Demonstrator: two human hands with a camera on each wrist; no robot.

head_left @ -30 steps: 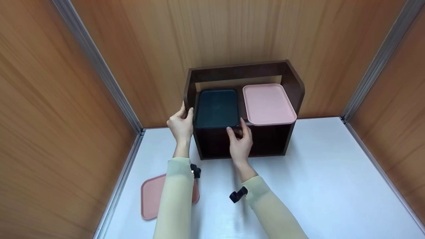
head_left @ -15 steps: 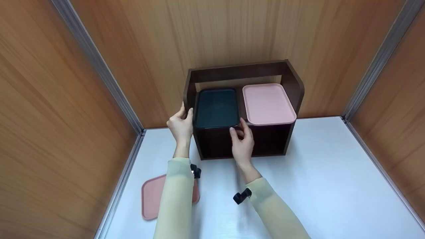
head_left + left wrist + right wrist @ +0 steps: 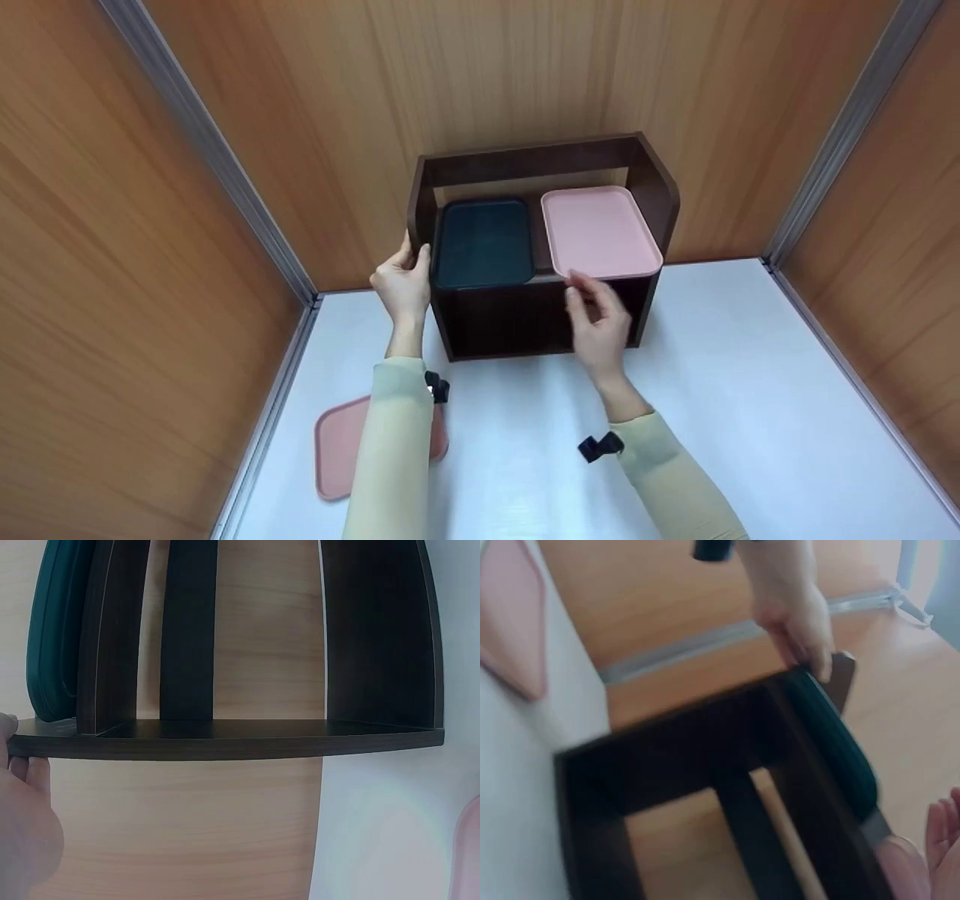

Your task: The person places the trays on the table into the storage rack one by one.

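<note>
On the far left of the white table (image 3: 712,390) a salmon lid (image 3: 337,450) lies flat near the wall, partly hidden under the left sleeve (image 3: 394,442). The left hand (image 3: 401,281) grips the left side panel of the dark wooden shelf (image 3: 525,161), thumb and fingers curled round its front edge. Just beside that hand, on the top board, sits a dark green tray (image 3: 481,241), its front rim reaching the board's edge. To its right, close but apart, a pink tray (image 3: 598,231) rests on the same board and overhangs the front edge. The right hand (image 3: 596,322) is below and in front of the pink tray's front left corner, fingers loosely bent and holding nothing; the fingertips (image 3: 576,281) are very near the rim, and contact cannot be told.

Risks, as judged from this arrangement: the overhanging pink tray could tip or slide off the front if nudged from below or pulled by one corner alone; a push towards the left could knock it against the green tray; and if the left hand loosens, the light shelf might shift on the smooth table
</note>
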